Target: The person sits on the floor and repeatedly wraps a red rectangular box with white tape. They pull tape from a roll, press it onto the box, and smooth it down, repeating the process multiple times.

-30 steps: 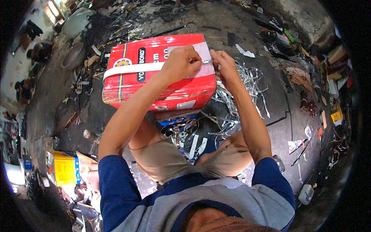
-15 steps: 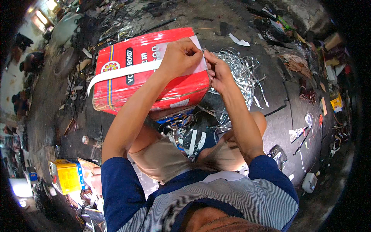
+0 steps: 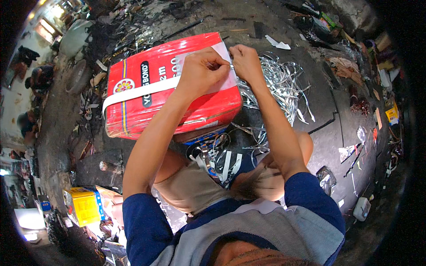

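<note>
Littered floor; both hands curl at a red box (grasping what, I can't tell)

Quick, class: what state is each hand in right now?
Left hand: closed in a pinch over the red box; any grip on the white strip is hidden.
Right hand: fingers curled beside the box; whether it holds anything cannot be told.

Short-sleeved shirt, grey body with fine stripes, navy neckband, navy sleeves (some navy down the front as well, plus a paler strip). Beige shorts, fabric creased. Left hand and right hand bare, likewise forearms.
</note>
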Demonstrator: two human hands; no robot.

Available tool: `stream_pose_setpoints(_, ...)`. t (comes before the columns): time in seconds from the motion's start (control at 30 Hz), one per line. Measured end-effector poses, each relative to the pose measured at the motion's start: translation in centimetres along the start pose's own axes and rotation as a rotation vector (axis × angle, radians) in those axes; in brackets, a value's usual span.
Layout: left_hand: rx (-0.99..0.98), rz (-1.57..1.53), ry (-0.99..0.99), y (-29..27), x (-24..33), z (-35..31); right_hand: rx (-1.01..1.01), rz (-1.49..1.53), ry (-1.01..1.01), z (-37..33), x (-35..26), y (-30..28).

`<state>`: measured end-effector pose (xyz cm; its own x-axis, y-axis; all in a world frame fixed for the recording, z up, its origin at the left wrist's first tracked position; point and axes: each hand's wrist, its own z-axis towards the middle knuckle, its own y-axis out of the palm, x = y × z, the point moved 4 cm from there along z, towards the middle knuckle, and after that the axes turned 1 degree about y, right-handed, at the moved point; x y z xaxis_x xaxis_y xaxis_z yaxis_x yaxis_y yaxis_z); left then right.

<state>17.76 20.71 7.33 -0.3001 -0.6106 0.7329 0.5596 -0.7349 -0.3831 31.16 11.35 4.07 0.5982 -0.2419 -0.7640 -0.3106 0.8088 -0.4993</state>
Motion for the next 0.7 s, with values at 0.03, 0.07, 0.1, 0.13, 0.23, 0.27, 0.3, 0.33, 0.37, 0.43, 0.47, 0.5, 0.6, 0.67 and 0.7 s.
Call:
stream_pose_setpoints(0.03, 0.010, 0.029, 0.014, -0.4, -0.1, 0.1, 0.006, 0.027, 0.004, -0.7, 1.3, 1.2)
stream_pose_setpoints(0.07, 0.012, 0.055, 0.020, -0.4, -0.1, -0.3, 0.010, 0.053, 0.019, -1.9, 3.2, 2.6)
stream_pose_setpoints(0.1, 0.027, -0.041, -0.098, -0.3, -0.6, -0.3, -0.049, 0.010, 0.104, -4.4, 9.9, 5.8)
stream_pose_setpoints(0.13, 0.023, 0.027, -0.077, 0.0, -0.6, -0.3, -0.325, -0.326, 0.053, -9.1, 18.4, 9.0)
stream_pose_setpoints(0.23, 0.013, 0.241, 0.058, -0.7, 0.6, 0.0, -0.248, -0.310, 0.115, -16.1, 27.8, 13.1)
stream_pose_setpoints(0.27, 0.031, 0.095, 0.054, -0.1, 0.8, 0.2, -0.137, -0.276, 0.166, -16.2, 29.0, 12.6)
stream_pose_setpoints(0.3, 0.017, 0.101, 0.076, 0.6, 0.9, 0.4, -0.020, -0.312, 0.321, -17.0, 31.5, 10.6)
stream_pose_setpoints(0.33, -0.001, 0.101, 0.099, 1.2, 1.0, 1.0, 0.137, -0.317, 0.467, -16.2, 34.0, 9.5)
stream_pose_setpoints(0.37, 0.035, 0.097, 0.051, -0.1, 0.2, 0.2, -0.219, 0.117, 0.676, -10.3, 27.7, 9.8)
stream_pose_setpoints(0.43, 0.066, 0.115, 0.055, -0.2, 0.2, 0.2, 0.027, 0.661, 0.794, -2.8, 17.0, 5.0)
stream_pose_setpoints(0.47, 0.071, 0.119, 0.056, -0.2, 0.5, 0.1, -0.035, 0.659, 0.651, -0.6, 10.9, 1.7)
stream_pose_setpoints(0.5, 0.072, 0.109, 0.064, 0.1, 0.7, 0.1, -0.095, 0.570, 0.479, 0.7, 6.2, -1.0)
stream_pose_setpoints(0.6, 0.072, 0.093, 0.085, 0.8, 0.7, 0.7, -0.095, -0.035, 0.027, 1.4, -3.5, -3.7)
stream_pose_setpoints(0.67, 0.053, 0.112, 0.067, 0.4, 0.2, 0.7, -0.060, -0.302, 0.023, 1.2, -5.6, -3.1)
stream_pose_setpoints(0.7, 0.050, 0.089, 0.053, 0.5, -0.2, 0.8, -0.037, -0.335, 0.010, 1.5, -4.7, -2.1)
